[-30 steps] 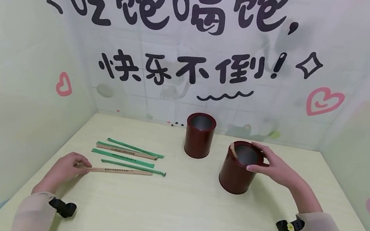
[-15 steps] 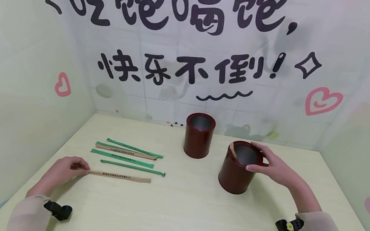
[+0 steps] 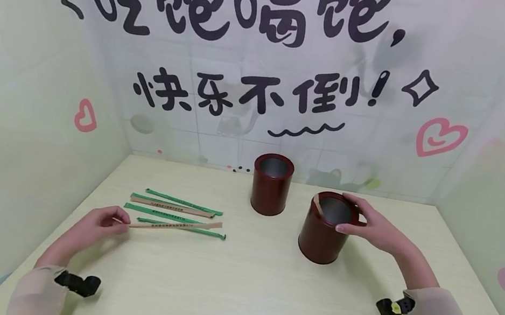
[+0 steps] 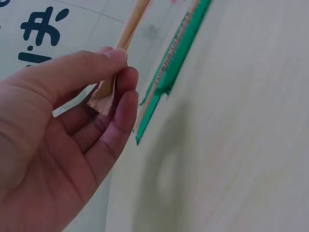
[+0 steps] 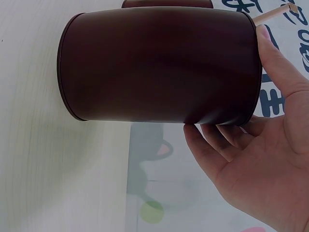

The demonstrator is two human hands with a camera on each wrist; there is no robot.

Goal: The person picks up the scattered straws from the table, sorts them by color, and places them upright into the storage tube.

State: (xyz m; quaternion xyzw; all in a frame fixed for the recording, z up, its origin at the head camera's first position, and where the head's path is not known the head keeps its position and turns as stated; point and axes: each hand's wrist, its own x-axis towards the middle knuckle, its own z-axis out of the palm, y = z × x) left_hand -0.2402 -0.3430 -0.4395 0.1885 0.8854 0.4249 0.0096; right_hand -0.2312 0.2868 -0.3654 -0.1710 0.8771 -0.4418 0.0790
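Observation:
My left hand (image 3: 100, 224) pinches one end of a tan paper-wrapped straw (image 3: 178, 226) between thumb and fingertips. Its far end points right, overlapping the green wrapped straws in the head view. In the left wrist view the flat crimped end of the wrapper (image 4: 102, 102) sticks out below the thumb. On the right, my right hand (image 3: 378, 232) grips a dark red canister (image 3: 321, 239) near its rim, thumb in front and fingers behind. The canister stands upright, leaning slightly in view. A tan stick-like end (image 3: 318, 205) pokes up at its left rim; the rest is hidden inside.
Several wrapped straws, such as a green one (image 3: 184, 203) and a tan one (image 3: 171, 207), lie roughly parallel on the left of the pale table (image 3: 232, 296). A second dark red canister (image 3: 269, 195) stands farther back, close to the printed backdrop (image 3: 215, 146).
The left hand first drew the tan straw towards the near side, then raised it, with its far end now swung up over the green straws. The right hand and its canister stay put.

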